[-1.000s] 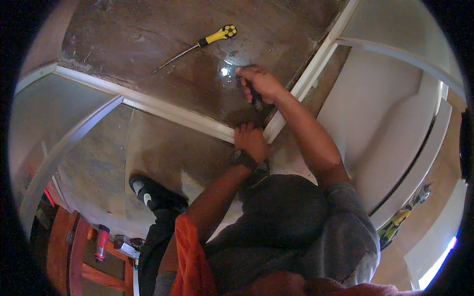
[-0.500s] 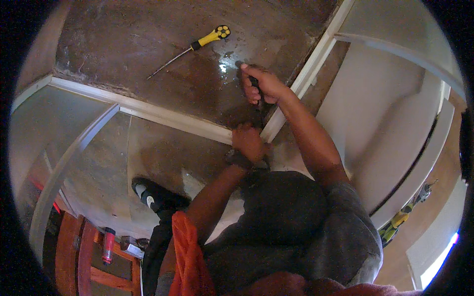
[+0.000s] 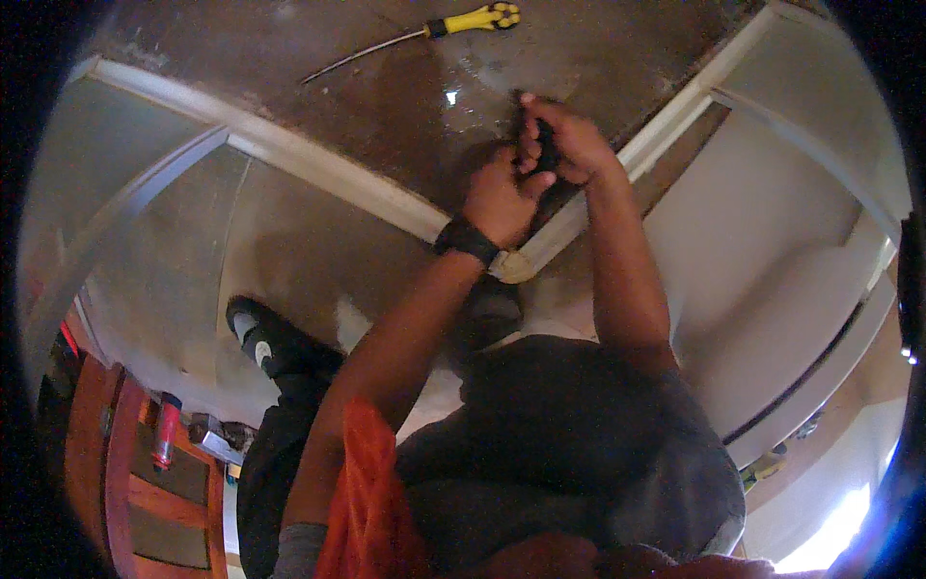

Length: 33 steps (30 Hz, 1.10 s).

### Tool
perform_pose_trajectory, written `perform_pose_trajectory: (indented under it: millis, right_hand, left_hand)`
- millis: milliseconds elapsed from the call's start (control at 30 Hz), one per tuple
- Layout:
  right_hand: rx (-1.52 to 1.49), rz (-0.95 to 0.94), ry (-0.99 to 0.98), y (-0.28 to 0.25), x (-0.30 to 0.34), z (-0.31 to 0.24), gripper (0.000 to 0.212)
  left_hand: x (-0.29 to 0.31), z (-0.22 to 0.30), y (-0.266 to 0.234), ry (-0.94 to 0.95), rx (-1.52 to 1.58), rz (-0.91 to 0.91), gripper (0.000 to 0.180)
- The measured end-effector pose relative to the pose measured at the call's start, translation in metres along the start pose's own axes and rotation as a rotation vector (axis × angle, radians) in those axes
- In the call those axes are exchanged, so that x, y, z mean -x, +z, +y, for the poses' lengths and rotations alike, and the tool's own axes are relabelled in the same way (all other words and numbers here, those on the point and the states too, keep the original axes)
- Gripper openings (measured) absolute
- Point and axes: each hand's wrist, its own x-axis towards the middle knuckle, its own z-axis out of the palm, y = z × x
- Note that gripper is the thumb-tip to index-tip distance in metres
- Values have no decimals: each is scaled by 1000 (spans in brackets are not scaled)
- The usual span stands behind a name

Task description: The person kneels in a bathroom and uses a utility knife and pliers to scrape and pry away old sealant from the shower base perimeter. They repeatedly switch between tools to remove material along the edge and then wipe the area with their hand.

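My right hand (image 3: 574, 145) is closed round a black-handled tool (image 3: 547, 147), its exact kind largely hidden by the fingers. Close below it, my left hand (image 3: 500, 198) has its fingers curled and its thumb reaching toward the tool; what it grips, if anything, is hidden. Both hands are above the inner corner where two white frame rails (image 3: 338, 183) meet. A screwdriver (image 3: 473, 21) with a yellow and black handle lies on the brown, stained surface (image 3: 386, 116) beyond them.
Curved pale bars (image 3: 154, 203) rise from the rails on both sides. A broad white curved panel (image 3: 762, 261) is on the right. At lower left, a reddish wooden piece of furniture (image 3: 121, 454) stands near a red cylinder (image 3: 167, 431). My shoe (image 3: 260, 338) rests near the left rail.
My left hand has moved up from the rail corner, close to my right hand. The right hand keeps hold of the black-handled tool. The view has shifted, so the screwdriver appears higher.
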Motion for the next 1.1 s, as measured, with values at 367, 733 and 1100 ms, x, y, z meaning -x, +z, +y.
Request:
perform_pose_trajectory:
  millis: [367,733,1100]
  right_hand:
    - [1184,516,-549,33,31,-51,36]
    - [1186,531,-383,12,32,-39,34]
    - [1122,554,-388,-2,35,-35,32]
  left_hand:
    - [-17,3,-4,67,-228,-108,42]
    - [-31,4,-11,113,-260,-183,46]
    - [-48,18,7,153,-248,-75,43]
